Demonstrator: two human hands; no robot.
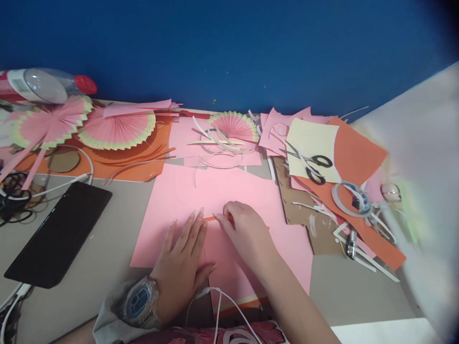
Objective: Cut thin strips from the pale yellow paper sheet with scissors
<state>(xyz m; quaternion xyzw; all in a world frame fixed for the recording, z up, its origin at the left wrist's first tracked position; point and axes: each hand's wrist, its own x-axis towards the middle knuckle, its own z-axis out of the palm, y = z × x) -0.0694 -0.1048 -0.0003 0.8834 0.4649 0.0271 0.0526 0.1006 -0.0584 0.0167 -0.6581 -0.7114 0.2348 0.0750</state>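
Observation:
My left hand lies flat on large pink paper, fingers stretched out, with a watch on the wrist. Its index fingertip touches or nearly touches the left end of a thin orange paper strip. Thumb and fingers of my right hand are closed in a pinch over that strip, just right of the left hand. A bit of orange shows again beyond the right hand. Most of the strip is hidden under the hand.
A black phone lies at left, below folded pink paper fans and a plastic bottle. Scissors, a tape roll, cardboard and paper scraps cover the right. A white cable hangs in front.

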